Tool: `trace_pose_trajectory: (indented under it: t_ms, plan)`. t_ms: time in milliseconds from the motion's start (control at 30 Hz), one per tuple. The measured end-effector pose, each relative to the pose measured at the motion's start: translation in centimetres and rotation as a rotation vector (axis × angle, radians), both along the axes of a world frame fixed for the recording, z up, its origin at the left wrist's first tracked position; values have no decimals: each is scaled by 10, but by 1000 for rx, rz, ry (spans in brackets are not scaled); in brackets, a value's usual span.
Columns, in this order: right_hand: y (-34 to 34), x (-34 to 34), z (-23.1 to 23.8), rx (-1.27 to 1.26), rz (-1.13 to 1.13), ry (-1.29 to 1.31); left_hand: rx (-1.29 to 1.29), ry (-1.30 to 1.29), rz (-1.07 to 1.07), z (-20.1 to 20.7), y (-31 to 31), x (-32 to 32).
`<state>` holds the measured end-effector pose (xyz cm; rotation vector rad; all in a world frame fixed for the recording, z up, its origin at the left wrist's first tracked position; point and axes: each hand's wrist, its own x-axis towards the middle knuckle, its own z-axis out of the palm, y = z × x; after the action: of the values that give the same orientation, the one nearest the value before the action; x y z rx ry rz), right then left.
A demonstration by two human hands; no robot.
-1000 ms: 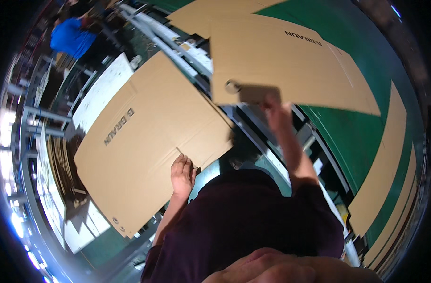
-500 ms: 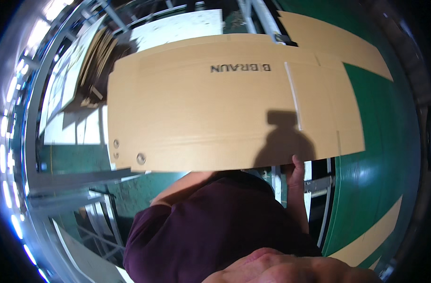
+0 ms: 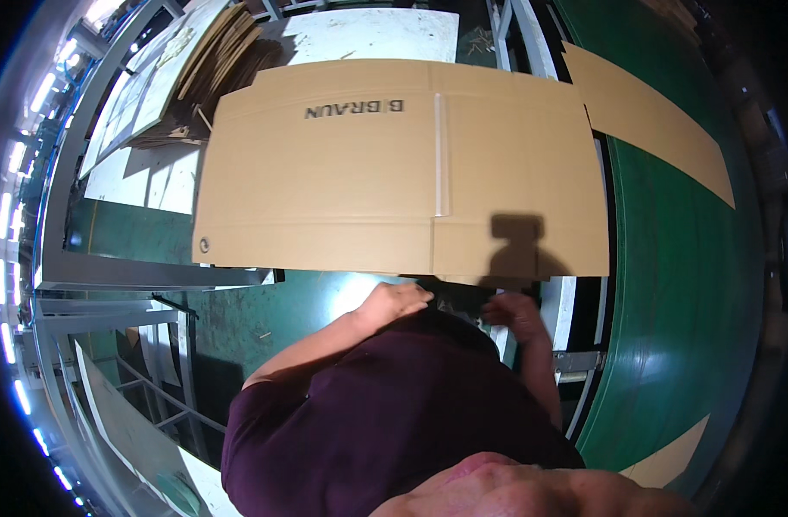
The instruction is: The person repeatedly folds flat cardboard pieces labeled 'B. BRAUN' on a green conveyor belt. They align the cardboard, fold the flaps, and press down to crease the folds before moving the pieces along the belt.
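Note:
A large flat brown cardboard sheet (image 3: pixel 342 181), perhaps a folded carton, lies in front of me. It has crease lines, dark print and a pale strip across it. My left hand (image 3: pixel 397 302) is just below its near edge, fingers stretched out to the right and holding nothing that I can see. To the right, my right hand (image 3: pixel 516 314) is also close to that edge, partly in shadow. Its fingers are loosely bent and apart, and nothing shows in them. A shadow falls over the sheet's near right corner.
On the right runs a green conveyor belt (image 3: pixel 669 284) carrying another cardboard sheet (image 3: pixel 661 125) and a cardboard piece (image 3: pixel 669 457) nearer me. A stack of cardboard (image 3: pixel 221 69) leans at the far left above a white board (image 3: pixel 157 185). A grey metal frame (image 3: pixel 152 272) borders my left.
The cardboard sheet has shifted left, off the green belt. My right hand has let go of its near edge. My left hand, hidden under the sheet before, now shows.

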<state>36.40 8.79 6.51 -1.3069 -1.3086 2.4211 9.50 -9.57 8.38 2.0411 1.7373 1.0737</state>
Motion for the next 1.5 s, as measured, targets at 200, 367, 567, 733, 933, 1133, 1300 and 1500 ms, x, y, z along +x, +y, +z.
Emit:
trace_pose_trajectory:
  t_ms: [200,367,567,733,933,1133,1300,1500]
  plan:
    - [98,74,6,324,-743,119,13,301,236,70,42,-5]
    - [120,36,32,603,-1113,263,-74,362,186,19,41,-12]
    - [22,-87,77,1654,40,283,-64,302,163,12,41,-15]
    - [-20,-143,10,1884,448,177,-72,279,150,-2,39,-12]
    - [2,-138,41,1636,563,185,36,48,260,22,29,-56]
    - [117,-174,-15,1761,-75,-469,-545,251,1339,-15,-66,-377]
    - [185,-225,24,1522,-48,-532,-431,-342,1538,-92,-201,-627]
    - [235,-192,51,343,-50,-78,-391,-1039,1087,-22,-93,-623]
